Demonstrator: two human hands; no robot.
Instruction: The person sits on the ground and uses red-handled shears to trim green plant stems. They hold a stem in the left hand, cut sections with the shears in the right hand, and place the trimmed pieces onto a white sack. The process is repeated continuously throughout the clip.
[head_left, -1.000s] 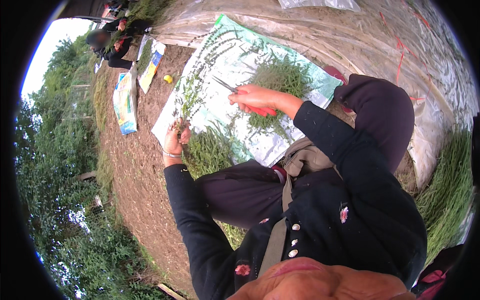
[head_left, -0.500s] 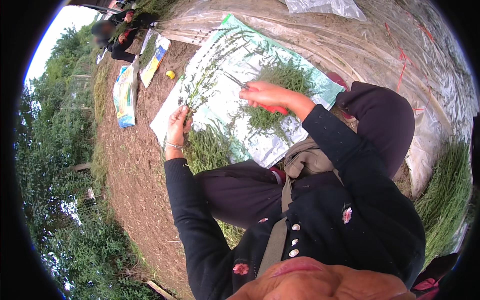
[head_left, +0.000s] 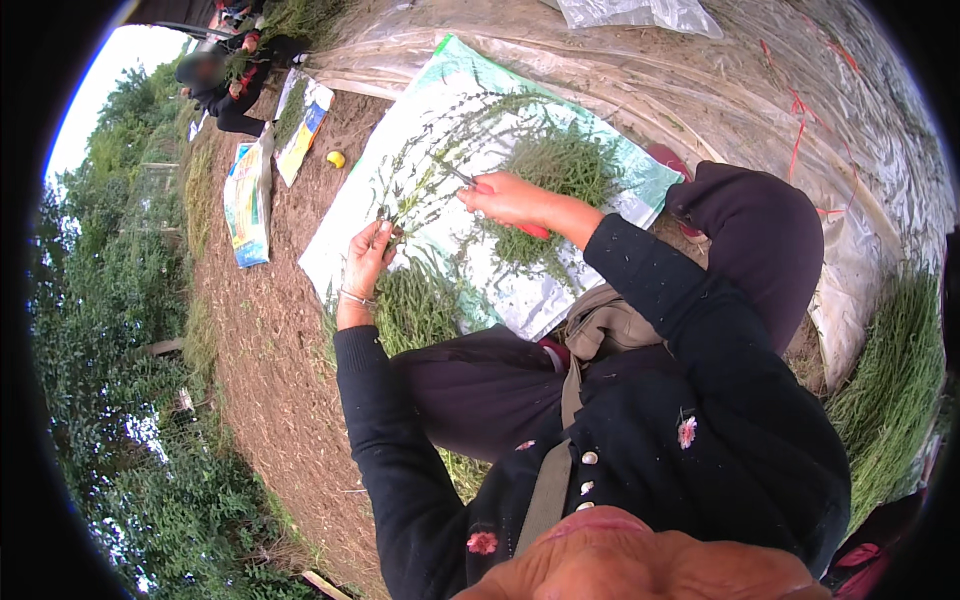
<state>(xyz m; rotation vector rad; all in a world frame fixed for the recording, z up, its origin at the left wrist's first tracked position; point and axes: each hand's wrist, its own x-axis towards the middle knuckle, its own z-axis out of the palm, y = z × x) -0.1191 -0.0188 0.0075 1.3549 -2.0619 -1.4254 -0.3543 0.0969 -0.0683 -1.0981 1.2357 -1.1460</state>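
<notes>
My left hand (head_left: 369,255) is closed round the base of a long, leafy plant stem (head_left: 425,170), which fans out away from me over a white and green plastic sheet (head_left: 335,225). My right hand (head_left: 500,199) grips red-handled scissors (head_left: 535,230). Their blades (head_left: 460,176) reach in among the stem's side shoots; whether they touch a shoot is too small to tell. A heap of cut green sprigs (head_left: 565,165) lies on the sheet beyond my right wrist. Another pile of green stems (head_left: 415,305) rests beside my left wrist, against my leg.
Wrinkled clear plastic film (head_left: 740,110) covers ground to the right. A yellow object (head_left: 336,159) and a printed sack (head_left: 248,200) lie on brown soil (head_left: 270,330). Another person (head_left: 235,85) sits at the far left. Long green stems (head_left: 890,390) lie at the lower right.
My right hand has shifted slightly left with the scissors, bringing the blades into the stem's shoots. The stem has swung to the right, and my left hand is slightly lower.
</notes>
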